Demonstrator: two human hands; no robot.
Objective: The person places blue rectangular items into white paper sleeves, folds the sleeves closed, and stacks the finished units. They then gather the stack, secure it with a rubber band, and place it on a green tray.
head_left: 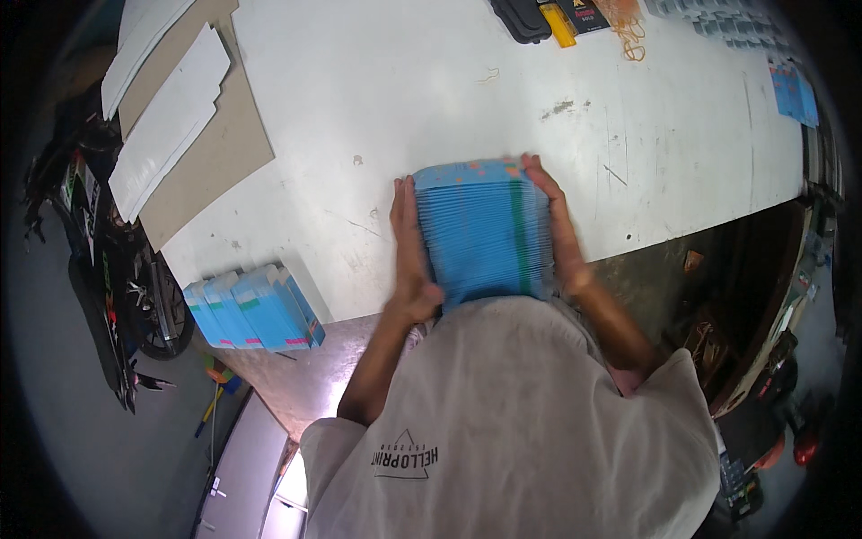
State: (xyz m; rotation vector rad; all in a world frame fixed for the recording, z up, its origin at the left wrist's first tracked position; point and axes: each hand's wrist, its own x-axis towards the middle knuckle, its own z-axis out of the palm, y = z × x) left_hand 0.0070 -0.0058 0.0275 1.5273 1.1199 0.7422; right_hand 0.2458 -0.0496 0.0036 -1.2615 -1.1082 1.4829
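A thick stack of blue folded cartons (476,238) with a green stripe stands near the table's front edge, in front of my chest. My left hand (412,256) presses flat along its left side, fingers pointing away from me. Along the right side lies my right hand (558,229), its fingertips at the far right corner. The stack is clamped between the two hands. Its near end is partly hidden by my grey shirt (530,404). My right hand is slightly blurred.
Blue carton bundles (251,308) stand at the white table's (431,99) left front edge. Grey board sheets (193,148) lie at the far left. A yellow lighter (558,25), a black case (521,20) and rubber bands (631,40) lie at the back. A motorcycle (108,260) stands left of the table.
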